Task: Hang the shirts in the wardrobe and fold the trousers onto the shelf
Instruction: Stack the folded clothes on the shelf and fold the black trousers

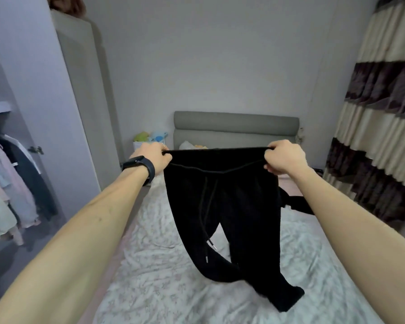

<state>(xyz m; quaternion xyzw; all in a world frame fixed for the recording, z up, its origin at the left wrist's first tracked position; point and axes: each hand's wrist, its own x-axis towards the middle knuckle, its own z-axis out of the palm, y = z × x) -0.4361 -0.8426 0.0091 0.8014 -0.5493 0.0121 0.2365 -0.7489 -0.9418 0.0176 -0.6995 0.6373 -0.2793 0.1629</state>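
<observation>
Black drawstring trousers (222, 206) hang spread out in front of me above the bed. My left hand (151, 157) grips the left end of the waistband, and my right hand (282, 157) grips the right end, so the waistband is stretched level. The legs dangle down and their ends touch the bed sheet (150, 265). White-tipped drawstrings hang down the front. Another dark garment (299, 203) lies on the bed behind my right forearm. At the far left, the open wardrobe (0, 108) shows several shirts (9, 183) hanging on a rail.
The wardrobe door (40, 101) stands open at the left. A grey headboard (235, 125) closes the bed's far end, with soft toys (150, 136) beside it. Striped curtains (381, 113) hang along the right side. A narrow floor strip runs between bed and wardrobe.
</observation>
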